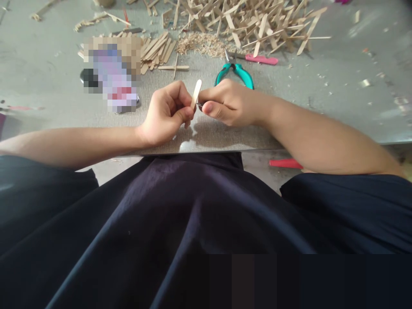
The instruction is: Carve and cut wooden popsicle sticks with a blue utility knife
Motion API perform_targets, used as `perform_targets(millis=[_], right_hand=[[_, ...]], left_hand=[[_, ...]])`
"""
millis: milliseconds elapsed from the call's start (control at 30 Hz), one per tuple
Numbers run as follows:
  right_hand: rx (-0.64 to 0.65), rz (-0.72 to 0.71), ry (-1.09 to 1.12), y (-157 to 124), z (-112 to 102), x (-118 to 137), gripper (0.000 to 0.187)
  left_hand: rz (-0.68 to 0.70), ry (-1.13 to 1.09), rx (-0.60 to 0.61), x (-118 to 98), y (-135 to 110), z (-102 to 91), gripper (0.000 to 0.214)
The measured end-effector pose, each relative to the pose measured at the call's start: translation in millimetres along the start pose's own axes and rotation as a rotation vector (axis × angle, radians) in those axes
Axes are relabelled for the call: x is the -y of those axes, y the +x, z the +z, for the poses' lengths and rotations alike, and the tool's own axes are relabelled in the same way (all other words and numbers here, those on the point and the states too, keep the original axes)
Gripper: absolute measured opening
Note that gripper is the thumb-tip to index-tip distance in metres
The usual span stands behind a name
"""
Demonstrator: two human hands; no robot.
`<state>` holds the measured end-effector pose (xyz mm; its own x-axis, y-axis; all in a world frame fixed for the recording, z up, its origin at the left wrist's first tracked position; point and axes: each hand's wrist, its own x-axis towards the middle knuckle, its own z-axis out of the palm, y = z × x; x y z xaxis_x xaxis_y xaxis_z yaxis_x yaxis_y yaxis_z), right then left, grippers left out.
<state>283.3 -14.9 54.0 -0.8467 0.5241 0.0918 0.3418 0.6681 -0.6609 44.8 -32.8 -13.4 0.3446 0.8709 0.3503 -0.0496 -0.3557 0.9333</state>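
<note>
My left hand (170, 112) pinches a wooden craft stick (196, 92), its rounded end pointing up and away from me. Closed beside it, my right hand (227, 103) grips a small thin metal piece (199, 104), perhaps a blade. Its tip sits against or very near the lower part of the stick; most of it is hidden by my fingers. Just beyond my right hand lie pliers (238, 73) with teal handles. A pair of crossed sticks (175, 68) rests on the table beyond my left hand.
A large heap of joined craft sticks (234, 19) covers the back of the table (337, 94). Wood shavings (201, 44), a pink-handled cutter (261, 59) and loose sticks (157, 49) lie before it. A blurred-out object (116, 81) is at left. Something red (286, 163) shows below the table edge.
</note>
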Motion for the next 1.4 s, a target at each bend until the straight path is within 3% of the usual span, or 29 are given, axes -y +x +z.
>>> perform_targets(millis=[267, 533, 733, 900, 1033, 1133, 1233, 1400], right_hand=[[0.025, 0.018, 0.127, 4, -5, 2, 0.072], [0.058, 0.040, 0.376, 6, -15, -11, 0.078], [0.135, 0.063, 0.244, 6, -19, -15, 0.078], [-0.071, 0.028, 0.073, 5, -12, -20, 0.072], [-0.177, 0.099, -0.125, 4, -10, -17, 0.064], [-0.195, 0.154, -0.221, 3, -11, -16, 0.056], [-0.187, 0.120, -0.240, 5, -10, -19, 0.053], [-0.150, 0.072, -0.322, 8, -7, -20, 0.055]], left_hand=[[0.053, 0.053, 0.032, 3, 7, -3.8, 0.040], [0.056, 0.043, -0.042, 6, 14, 6.0, 0.042], [0.145, 0.022, -0.029, 19, 18, 1.5, 0.051], [0.005, -0.012, -0.046, 16, 19, -1.4, 0.051], [0.040, -0.049, -0.010, 14, 18, -1.0, 0.053], [0.056, -0.062, 0.016, 14, 18, -1.0, 0.052], [0.021, -0.064, 0.026, 13, 19, -0.9, 0.050], [-0.080, -0.071, -0.049, -2, 17, 3.2, 0.043]])
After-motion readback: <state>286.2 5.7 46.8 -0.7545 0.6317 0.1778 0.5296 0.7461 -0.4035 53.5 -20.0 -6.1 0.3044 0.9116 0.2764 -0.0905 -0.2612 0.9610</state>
